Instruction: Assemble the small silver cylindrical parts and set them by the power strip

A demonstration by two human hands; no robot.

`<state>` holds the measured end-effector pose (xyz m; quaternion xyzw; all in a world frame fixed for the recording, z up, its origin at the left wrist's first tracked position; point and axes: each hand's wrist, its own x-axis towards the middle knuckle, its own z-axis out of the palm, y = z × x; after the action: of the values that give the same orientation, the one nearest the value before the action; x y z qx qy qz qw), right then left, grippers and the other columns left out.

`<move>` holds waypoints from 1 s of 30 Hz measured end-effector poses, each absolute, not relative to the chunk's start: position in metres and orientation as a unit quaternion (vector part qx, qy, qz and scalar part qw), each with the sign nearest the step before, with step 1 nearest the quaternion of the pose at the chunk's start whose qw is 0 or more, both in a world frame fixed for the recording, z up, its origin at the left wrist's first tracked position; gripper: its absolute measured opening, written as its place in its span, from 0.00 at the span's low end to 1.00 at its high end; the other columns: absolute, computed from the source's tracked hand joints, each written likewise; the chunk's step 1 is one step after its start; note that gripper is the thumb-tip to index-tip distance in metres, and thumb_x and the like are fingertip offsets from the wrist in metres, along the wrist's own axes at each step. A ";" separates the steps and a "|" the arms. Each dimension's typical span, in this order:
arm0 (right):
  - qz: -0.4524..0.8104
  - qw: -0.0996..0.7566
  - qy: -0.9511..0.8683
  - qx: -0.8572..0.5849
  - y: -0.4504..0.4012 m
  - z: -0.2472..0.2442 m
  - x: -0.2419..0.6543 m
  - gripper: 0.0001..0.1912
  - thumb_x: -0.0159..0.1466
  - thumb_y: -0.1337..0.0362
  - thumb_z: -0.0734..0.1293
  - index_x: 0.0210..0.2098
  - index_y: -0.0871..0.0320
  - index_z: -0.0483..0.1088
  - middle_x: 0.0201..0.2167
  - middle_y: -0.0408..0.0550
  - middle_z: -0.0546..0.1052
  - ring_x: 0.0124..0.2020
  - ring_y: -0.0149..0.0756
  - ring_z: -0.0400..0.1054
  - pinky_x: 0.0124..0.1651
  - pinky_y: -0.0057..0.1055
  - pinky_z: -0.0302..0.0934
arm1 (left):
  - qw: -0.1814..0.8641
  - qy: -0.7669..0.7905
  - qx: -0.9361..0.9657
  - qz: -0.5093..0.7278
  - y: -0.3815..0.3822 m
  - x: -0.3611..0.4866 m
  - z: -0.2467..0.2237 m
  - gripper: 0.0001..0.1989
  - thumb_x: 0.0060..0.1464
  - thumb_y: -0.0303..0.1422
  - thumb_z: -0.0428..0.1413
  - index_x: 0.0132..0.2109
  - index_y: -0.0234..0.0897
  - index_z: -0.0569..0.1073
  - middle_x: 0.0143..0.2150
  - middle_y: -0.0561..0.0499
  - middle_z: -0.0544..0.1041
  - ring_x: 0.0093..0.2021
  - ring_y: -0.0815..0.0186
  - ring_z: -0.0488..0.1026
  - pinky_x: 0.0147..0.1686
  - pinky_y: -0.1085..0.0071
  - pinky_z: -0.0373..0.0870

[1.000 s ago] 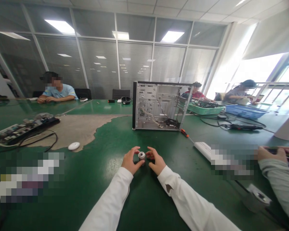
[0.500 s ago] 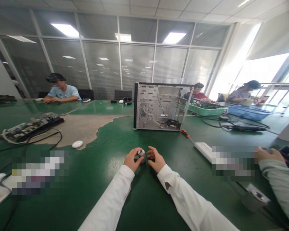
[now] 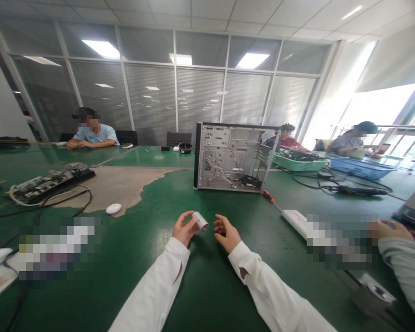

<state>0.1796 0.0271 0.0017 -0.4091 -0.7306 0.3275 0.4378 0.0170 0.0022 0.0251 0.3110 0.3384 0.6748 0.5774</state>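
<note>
My left hand (image 3: 183, 228) pinches a small electric motor (image 3: 201, 222), a silvery metal cylinder, between thumb and fingers. The motor is tilted, with its lower end pointing right toward my other hand. Beside it, my right hand (image 3: 227, 232) is open, its fingers apart and curved, a short gap away from the motor. Both hands are over the green table (image 3: 207, 281), in front of an open computer case (image 3: 233, 157) that stands with its bare inside facing me.
An orange-handled screwdriver (image 3: 268, 196) lies right of the case, near a white power strip (image 3: 293, 219). A white round object (image 3: 114, 209) and a circuit assembly (image 3: 51, 182) lie left. Green (image 3: 300, 163) and blue baskets (image 3: 363, 168) stand back right. A co-worker's hand (image 3: 392, 229) is at far right.
The motor has gone from upright to tilted in my left hand, its lower end swinging right. My right hand has drawn slightly away to the right. The view has shifted a little.
</note>
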 end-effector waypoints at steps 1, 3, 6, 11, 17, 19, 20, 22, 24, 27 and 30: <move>0.327 0.437 -0.733 -0.406 0.027 0.002 0.180 0.28 0.45 0.73 0.59 0.47 0.57 0.54 0.35 0.46 0.67 0.30 0.28 0.63 0.36 0.30 0.60 | 0.590 0.332 0.297 0.673 0.001 0.016 0.025 0.21 0.35 0.29 0.60 0.39 0.36 0.63 0.26 0.52 0.73 0.26 0.68 0.72 0.28 0.71 0.67; 0.326 0.435 -0.737 -0.401 0.026 0.002 0.179 0.28 0.45 0.73 0.59 0.46 0.57 0.54 0.35 0.45 0.67 0.30 0.28 0.64 0.36 0.30 0.60 | 0.617 0.320 0.277 0.663 0.000 0.013 0.026 0.20 0.37 0.28 0.59 0.40 0.36 0.63 0.28 0.50 0.74 0.27 0.67 0.72 0.29 0.71 0.67; 0.325 0.431 -0.744 -0.394 0.024 0.003 0.179 0.27 0.45 0.73 0.59 0.46 0.57 0.55 0.35 0.45 0.67 0.30 0.28 0.64 0.36 0.31 0.60 | 0.653 0.297 0.269 0.643 -0.001 0.010 0.027 0.19 0.41 0.28 0.56 0.43 0.36 0.62 0.31 0.46 0.75 0.32 0.64 0.73 0.33 0.68 0.67; 0.327 0.429 -0.747 -0.388 0.021 0.004 0.177 0.26 0.45 0.73 0.59 0.45 0.56 0.56 0.35 0.45 0.68 0.29 0.27 0.64 0.34 0.30 0.60 | 0.682 0.256 0.277 0.626 -0.001 0.007 0.028 0.18 0.45 0.27 0.53 0.46 0.35 0.61 0.36 0.43 0.74 0.38 0.61 0.71 0.37 0.67 0.66; 0.327 0.422 -0.751 -0.387 0.017 0.008 0.176 0.26 0.45 0.73 0.59 0.45 0.57 0.56 0.34 0.45 0.68 0.28 0.27 0.64 0.33 0.29 0.60 | 0.682 0.234 0.295 0.627 -0.001 0.006 0.028 0.19 0.44 0.28 0.53 0.46 0.34 0.61 0.38 0.42 0.73 0.41 0.59 0.69 0.40 0.64 0.64; 0.328 0.423 -0.751 -0.387 0.017 0.008 0.176 0.26 0.45 0.73 0.59 0.45 0.57 0.56 0.34 0.45 0.68 0.28 0.27 0.64 0.33 0.29 0.60 | 0.651 0.262 0.321 0.636 -0.003 0.008 0.029 0.20 0.42 0.29 0.55 0.45 0.35 0.62 0.36 0.43 0.73 0.39 0.59 0.70 0.39 0.63 0.64; 0.329 0.425 -0.750 -0.387 0.017 0.008 0.176 0.25 0.45 0.73 0.59 0.45 0.57 0.57 0.34 0.45 0.68 0.28 0.27 0.64 0.33 0.29 0.60 | 0.622 0.285 0.342 0.644 -0.003 0.009 0.028 0.20 0.41 0.29 0.56 0.44 0.35 0.63 0.35 0.45 0.74 0.37 0.60 0.71 0.38 0.63 0.65; 0.330 0.431 -0.744 -0.389 0.017 0.008 0.176 0.25 0.46 0.73 0.58 0.44 0.57 0.57 0.34 0.45 0.68 0.28 0.28 0.64 0.32 0.29 0.60 | 0.537 0.344 0.397 0.660 -0.004 0.011 0.027 0.19 0.38 0.28 0.57 0.41 0.35 0.65 0.31 0.48 0.74 0.33 0.63 0.71 0.37 0.64 0.65; 0.330 0.439 -0.737 -0.393 0.018 0.007 0.176 0.24 0.46 0.73 0.58 0.44 0.57 0.58 0.34 0.46 0.68 0.28 0.28 0.64 0.31 0.30 0.60 | 0.459 0.385 0.464 0.653 -0.005 0.014 0.026 0.17 0.36 0.26 0.57 0.38 0.35 0.67 0.32 0.49 0.73 0.33 0.65 0.71 0.39 0.66 0.65; 0.324 0.454 -0.727 -0.400 0.017 0.008 0.177 0.23 0.47 0.72 0.59 0.43 0.56 0.59 0.34 0.46 0.68 0.28 0.29 0.64 0.30 0.29 0.61 | 0.405 0.401 0.536 0.623 -0.005 0.018 0.024 0.16 0.36 0.23 0.56 0.37 0.36 0.68 0.36 0.48 0.72 0.38 0.65 0.69 0.43 0.68 0.62; 0.300 0.476 -0.726 -0.394 0.013 0.013 0.176 0.23 0.48 0.71 0.59 0.44 0.55 0.59 0.35 0.47 0.68 0.31 0.31 0.63 0.30 0.29 0.61 | 0.413 0.394 0.573 0.588 -0.005 0.022 0.022 0.17 0.36 0.22 0.55 0.37 0.37 0.67 0.38 0.48 0.71 0.40 0.65 0.68 0.45 0.68 0.61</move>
<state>0.1760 0.0130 0.0130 -0.3944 -0.7263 0.3005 0.4760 0.0219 -0.0048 0.0216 0.5730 0.3940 0.5884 0.4126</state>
